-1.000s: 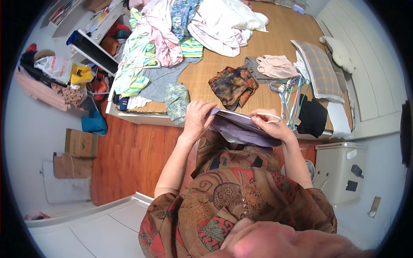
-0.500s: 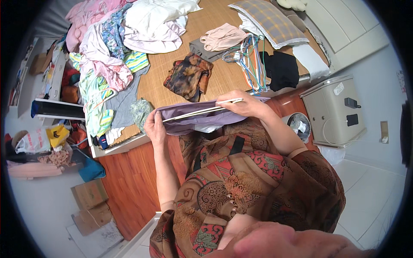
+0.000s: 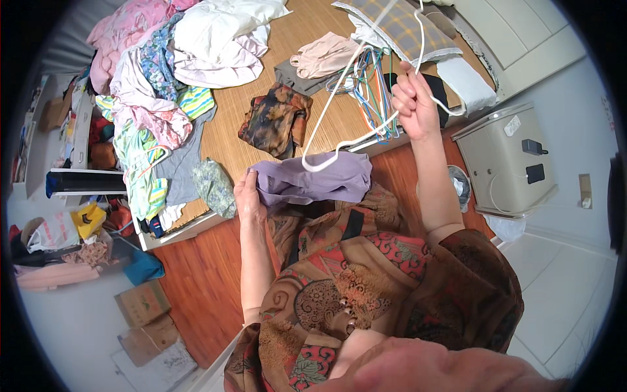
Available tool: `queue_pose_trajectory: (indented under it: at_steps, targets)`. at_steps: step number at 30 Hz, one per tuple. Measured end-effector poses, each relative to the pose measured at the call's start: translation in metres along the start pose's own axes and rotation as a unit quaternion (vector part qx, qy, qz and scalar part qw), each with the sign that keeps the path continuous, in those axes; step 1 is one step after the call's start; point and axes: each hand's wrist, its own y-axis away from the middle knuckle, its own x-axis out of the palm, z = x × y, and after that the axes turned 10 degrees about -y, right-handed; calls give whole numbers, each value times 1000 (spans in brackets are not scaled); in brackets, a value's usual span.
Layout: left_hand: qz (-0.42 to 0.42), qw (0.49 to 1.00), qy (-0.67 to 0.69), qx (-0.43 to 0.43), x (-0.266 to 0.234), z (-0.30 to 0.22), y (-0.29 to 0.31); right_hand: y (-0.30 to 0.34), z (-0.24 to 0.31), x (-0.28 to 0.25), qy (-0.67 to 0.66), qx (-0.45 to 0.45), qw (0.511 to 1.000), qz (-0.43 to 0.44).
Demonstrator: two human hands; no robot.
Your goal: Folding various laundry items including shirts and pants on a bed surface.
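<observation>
1 bag [image 3: 51, 227] shows red print; right hand [image 3: 415, 103] holds hanger [image 3: 316, 167].

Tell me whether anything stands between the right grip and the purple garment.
Only the white hanger held in the right grip: its curved end crosses in front of the purple garment in this view. Nothing else visible blocks the gap; the left grip holds the garment's left end.

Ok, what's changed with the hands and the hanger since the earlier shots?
The right hand has swung up and away to the right, lifting the white hanger off the purple garment, though its lower corner still overlaps the garment in view. The left hand still grips the garment's left end. The dark patterned cloth stays on the bed.
</observation>
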Motion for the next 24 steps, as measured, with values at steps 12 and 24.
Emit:
queue_pose_trajectory:
  at_steps: [12,24]
  targets:
    - [36,999,16,9,36,-49,13,-120,-32,-162,851,35,475,-220]
    - [42,998,40,16,46,-41,2,18,-131,-11,616,176,735,223]
